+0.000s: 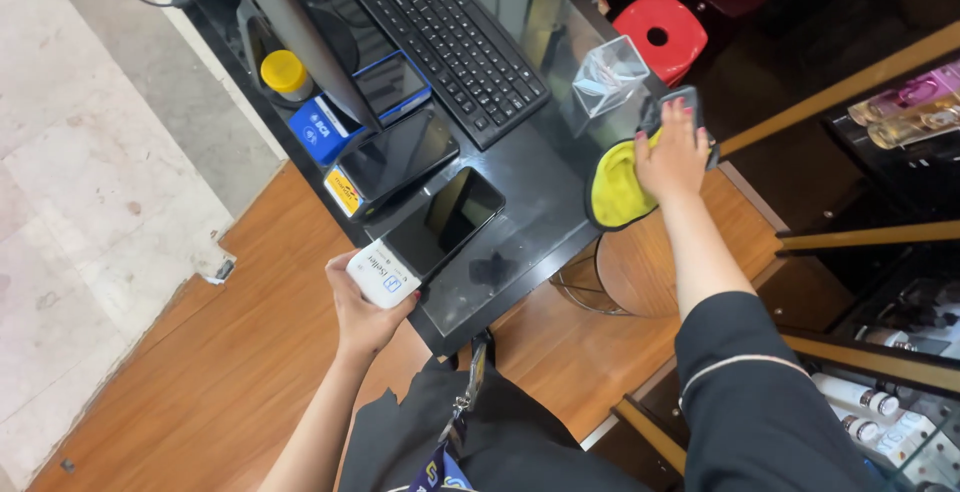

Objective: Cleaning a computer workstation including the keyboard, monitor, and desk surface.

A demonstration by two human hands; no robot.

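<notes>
Nearest, my left hand (365, 307) curls closed around the white end of a card terminal (430, 235), whose dark screen lies on the black glass counter (530, 212) just beyond my fingers. Farther right, my right hand (672, 152) presses flat, fingers spread, on a yellow-and-grey cloth (615, 187) at the counter's right edge, beside a clear glass holder (608, 74).
</notes>
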